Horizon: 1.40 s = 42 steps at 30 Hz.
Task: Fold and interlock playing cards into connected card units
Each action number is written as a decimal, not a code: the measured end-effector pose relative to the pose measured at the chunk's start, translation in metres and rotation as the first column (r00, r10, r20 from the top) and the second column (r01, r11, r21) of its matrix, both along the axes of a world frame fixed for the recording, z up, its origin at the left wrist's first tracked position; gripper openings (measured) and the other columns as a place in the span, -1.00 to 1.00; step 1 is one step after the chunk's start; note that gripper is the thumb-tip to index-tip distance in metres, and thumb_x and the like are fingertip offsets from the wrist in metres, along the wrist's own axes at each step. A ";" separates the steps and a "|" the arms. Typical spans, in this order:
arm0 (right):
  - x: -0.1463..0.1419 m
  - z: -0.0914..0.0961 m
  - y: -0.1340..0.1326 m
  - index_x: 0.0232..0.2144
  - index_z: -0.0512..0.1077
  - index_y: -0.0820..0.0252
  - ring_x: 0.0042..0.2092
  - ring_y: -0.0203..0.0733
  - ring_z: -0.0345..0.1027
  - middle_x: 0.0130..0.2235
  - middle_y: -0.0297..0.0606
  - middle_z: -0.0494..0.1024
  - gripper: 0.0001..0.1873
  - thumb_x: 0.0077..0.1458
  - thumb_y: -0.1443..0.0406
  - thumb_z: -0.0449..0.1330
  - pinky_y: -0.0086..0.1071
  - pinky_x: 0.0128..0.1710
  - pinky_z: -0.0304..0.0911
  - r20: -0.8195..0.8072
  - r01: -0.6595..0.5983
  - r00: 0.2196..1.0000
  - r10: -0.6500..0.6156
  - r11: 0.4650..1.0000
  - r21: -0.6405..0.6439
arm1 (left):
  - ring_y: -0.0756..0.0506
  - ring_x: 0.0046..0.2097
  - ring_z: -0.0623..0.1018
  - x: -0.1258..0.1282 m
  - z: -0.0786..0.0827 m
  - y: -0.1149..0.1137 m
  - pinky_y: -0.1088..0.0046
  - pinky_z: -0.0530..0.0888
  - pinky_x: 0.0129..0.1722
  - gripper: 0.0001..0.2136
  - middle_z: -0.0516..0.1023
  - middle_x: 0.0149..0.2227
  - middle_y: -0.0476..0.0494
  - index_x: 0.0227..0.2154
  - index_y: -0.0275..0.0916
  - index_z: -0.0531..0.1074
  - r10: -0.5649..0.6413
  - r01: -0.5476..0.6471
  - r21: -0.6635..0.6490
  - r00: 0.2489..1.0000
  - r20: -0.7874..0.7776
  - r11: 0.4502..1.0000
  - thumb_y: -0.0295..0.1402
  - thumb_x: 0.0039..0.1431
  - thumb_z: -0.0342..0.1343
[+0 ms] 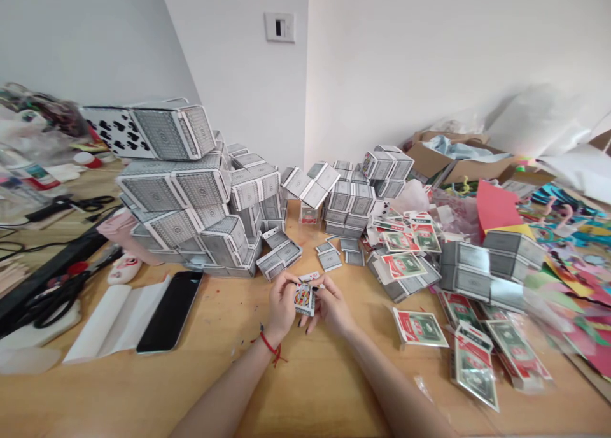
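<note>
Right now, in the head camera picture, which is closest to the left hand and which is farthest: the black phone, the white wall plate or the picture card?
From the left hand:
1. Picture card: at its fingers, just to the right.
2. Black phone: on the table, to the left.
3. White wall plate: up on the wall behind the table.

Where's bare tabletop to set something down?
Front left: between phone and left forearm, bar specks. Front middle: between it and right forearm. Slimmer, with a plastic scrap: between right forearm and card packs. Crowded: card blocks beyond left hand and right hand, paper roll left of phone, coloured paper far right.
</note>
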State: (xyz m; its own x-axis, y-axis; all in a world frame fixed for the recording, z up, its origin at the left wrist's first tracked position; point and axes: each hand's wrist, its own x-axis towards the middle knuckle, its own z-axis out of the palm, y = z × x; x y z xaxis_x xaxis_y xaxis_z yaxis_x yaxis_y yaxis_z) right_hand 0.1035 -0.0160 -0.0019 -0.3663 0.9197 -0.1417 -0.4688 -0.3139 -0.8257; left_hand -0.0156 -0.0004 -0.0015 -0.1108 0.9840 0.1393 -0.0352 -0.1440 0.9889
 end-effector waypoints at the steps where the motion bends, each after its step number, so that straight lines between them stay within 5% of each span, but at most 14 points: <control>1: 0.001 0.001 0.000 -0.32 0.05 0.10 -0.64 -0.29 0.35 -0.45 -0.38 0.45 -0.81 -0.03 0.22 -0.03 -0.44 -0.79 0.27 -0.010 -0.030 1.000 0.030 0.999 -0.012 | 0.04 -0.49 0.30 -0.001 0.000 0.000 0.57 0.27 -0.53 -0.93 0.27 -0.54 0.04 -0.55 -0.24 0.25 -0.002 0.002 0.009 1.000 -0.004 1.000 -0.45 -0.08 -0.11; 10: 0.010 0.001 0.004 -0.20 0.16 0.20 -0.53 -0.13 0.43 -0.39 -0.14 0.50 -0.55 -0.02 0.02 -0.14 -0.42 -0.77 0.28 0.003 -0.241 0.970 0.242 0.965 -0.105 | 0.04 -0.55 0.27 -0.006 0.007 -0.001 0.55 0.22 -0.55 -0.85 0.22 -0.62 0.07 -0.58 -0.24 0.21 -0.121 0.121 0.009 0.993 0.002 0.993 -0.30 -0.02 -0.04; 18: 0.016 -0.005 0.004 -0.23 0.22 0.29 -0.42 -0.12 0.46 -0.40 -0.09 0.50 -0.56 0.01 0.03 0.03 -0.49 -0.68 0.31 0.020 -0.374 0.927 0.375 0.926 -0.055 | 0.05 -0.56 0.29 -0.009 0.006 -0.001 0.56 0.23 -0.55 -0.84 0.30 -0.62 0.05 -0.54 -0.27 0.28 -0.263 0.263 -0.048 0.965 0.008 0.964 -0.27 -0.01 0.02; 23: 0.013 -0.003 0.004 -0.31 0.26 0.30 -0.49 -0.16 0.46 -0.45 -0.18 0.49 -0.60 0.00 0.05 0.05 -0.42 -0.65 0.34 0.113 -0.258 0.960 0.254 0.966 0.013 | -0.01 -0.44 0.40 -0.010 0.007 0.003 0.52 0.32 -0.45 -0.83 0.41 -0.49 -0.04 -0.37 -0.28 0.37 -0.244 0.242 -0.045 0.968 -0.061 0.969 -0.32 0.00 0.00; 30: 0.009 0.002 0.003 -0.32 0.27 0.27 -0.47 -0.19 0.44 -0.46 -0.24 0.49 -0.63 0.02 0.05 0.02 -0.42 -0.65 0.34 0.229 -0.086 0.972 0.061 0.991 0.102 | 0.04 -0.54 0.34 0.000 0.005 0.004 0.58 0.27 -0.58 -0.80 0.37 -0.59 0.00 -0.54 -0.31 0.40 -0.181 0.156 -0.120 0.955 -0.233 0.980 -0.24 -0.08 0.09; 42: 0.000 -0.008 0.001 -0.19 0.29 0.24 -0.56 -0.34 0.38 -0.39 -0.27 0.42 -0.62 0.03 0.09 0.00 -0.52 -0.72 0.32 0.277 0.015 0.958 -0.073 0.978 0.208 | 0.00 -0.50 0.41 0.007 0.007 0.000 0.55 0.31 -0.54 -0.81 0.48 -0.51 -0.07 -0.47 -0.31 0.46 -0.111 0.086 -0.154 0.981 -0.162 0.984 -0.27 -0.07 0.07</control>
State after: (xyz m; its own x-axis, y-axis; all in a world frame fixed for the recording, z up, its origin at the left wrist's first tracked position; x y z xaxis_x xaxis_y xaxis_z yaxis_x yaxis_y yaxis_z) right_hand 0.1034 -0.0153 -0.0096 -0.2968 0.9540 -0.0433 -0.2179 -0.1118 -0.9696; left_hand -0.0091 -0.0004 0.0053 0.0002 1.0000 0.0027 0.1280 -0.0027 0.9918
